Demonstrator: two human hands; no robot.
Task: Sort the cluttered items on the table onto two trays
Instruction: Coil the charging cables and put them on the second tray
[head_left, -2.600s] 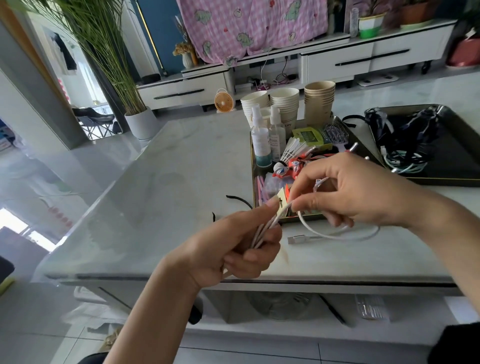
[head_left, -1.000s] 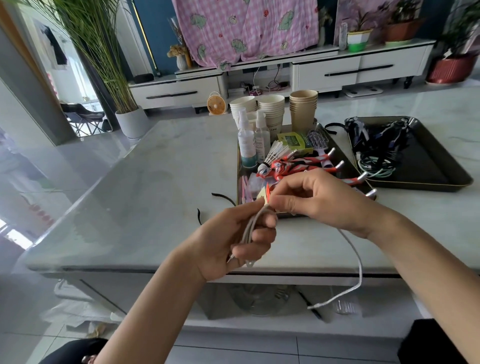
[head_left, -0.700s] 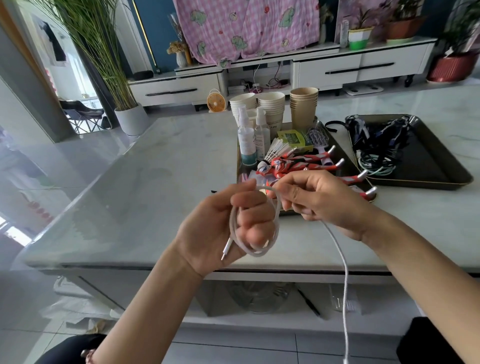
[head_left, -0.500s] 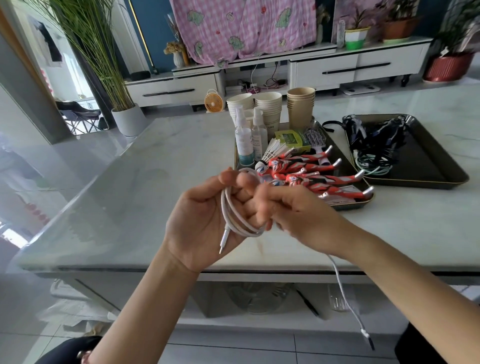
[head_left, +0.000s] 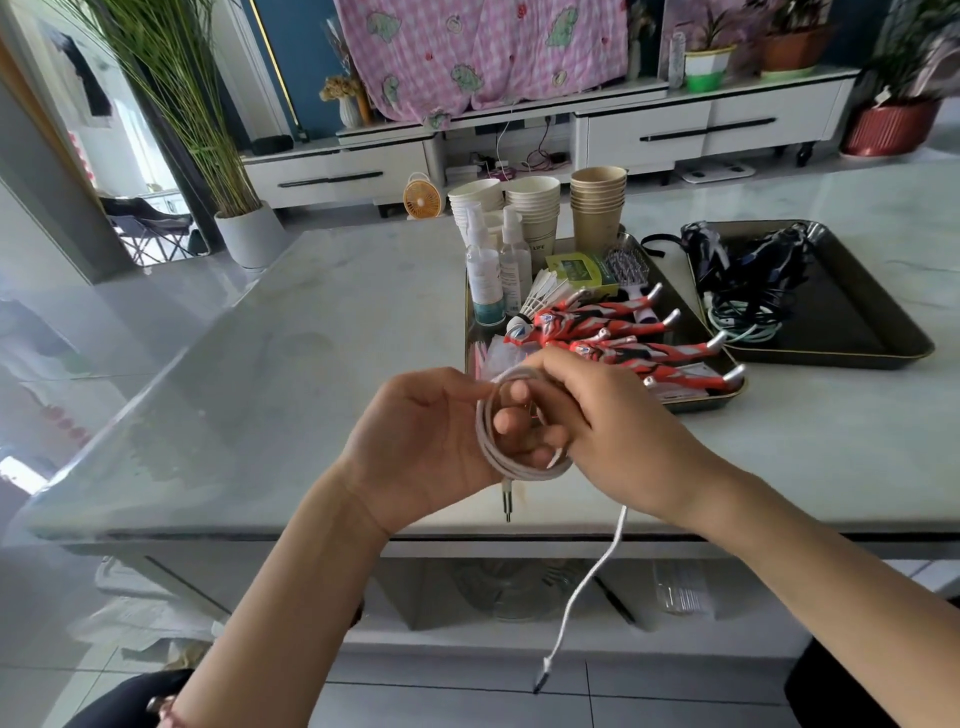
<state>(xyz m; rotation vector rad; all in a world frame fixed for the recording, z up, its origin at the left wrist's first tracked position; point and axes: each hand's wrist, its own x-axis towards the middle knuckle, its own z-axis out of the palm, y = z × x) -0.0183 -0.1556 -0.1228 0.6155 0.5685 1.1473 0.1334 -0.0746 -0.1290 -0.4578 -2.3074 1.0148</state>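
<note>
Frame centre: cable (head_left: 487, 441) now coiled round gripping left hand (head_left: 415, 444), right hand (head_left: 623, 431) pinching it, tail shorter, nearly tray-ready.

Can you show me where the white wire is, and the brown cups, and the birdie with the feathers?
white cable (head_left: 484, 434), head view, on the left side of the coiled loops.
brown cups (head_left: 597, 218), head view, on the side of the stack.
shuttlecock (head_left: 543, 291), head view, on its white feathers.
</note>
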